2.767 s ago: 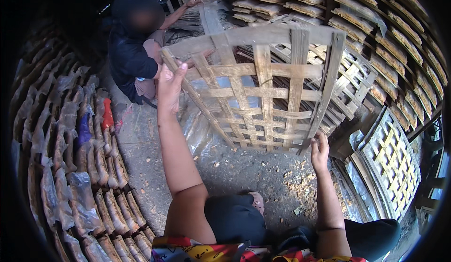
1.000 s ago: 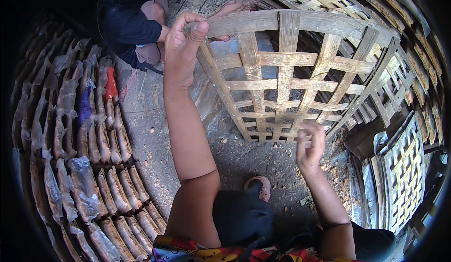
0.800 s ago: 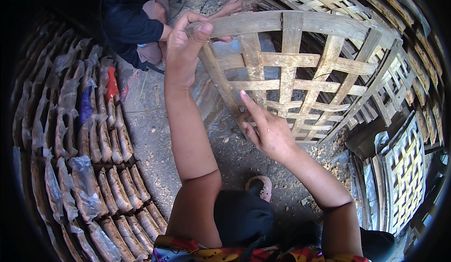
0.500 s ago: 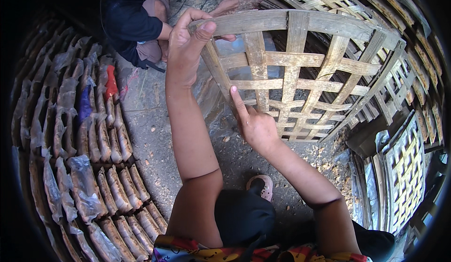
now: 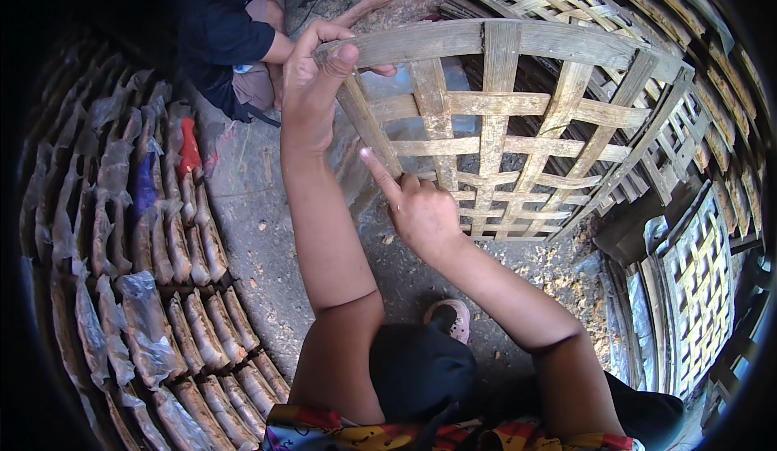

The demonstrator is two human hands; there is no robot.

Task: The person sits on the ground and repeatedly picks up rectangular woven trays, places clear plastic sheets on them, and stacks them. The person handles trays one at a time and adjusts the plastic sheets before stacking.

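Gripping the woven bamboo basket upright on the floor, keep your left hand fingers clamped on its rim while your right hand, forefinger extended, presses a slat

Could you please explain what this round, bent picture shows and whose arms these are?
The picture comes from a wide camera worn on a person's head, looking down, so straight edges bend near the rim. The two bare arms rising from the bottom are the wearer's own. The left hand grips the rim of a woven bamboo basket held up on its side. The right hand presses a forefinger against one slat. On the ground at left lie rows of filled plastic bags. Another person sits beyond, and more baskets are stacked at right.
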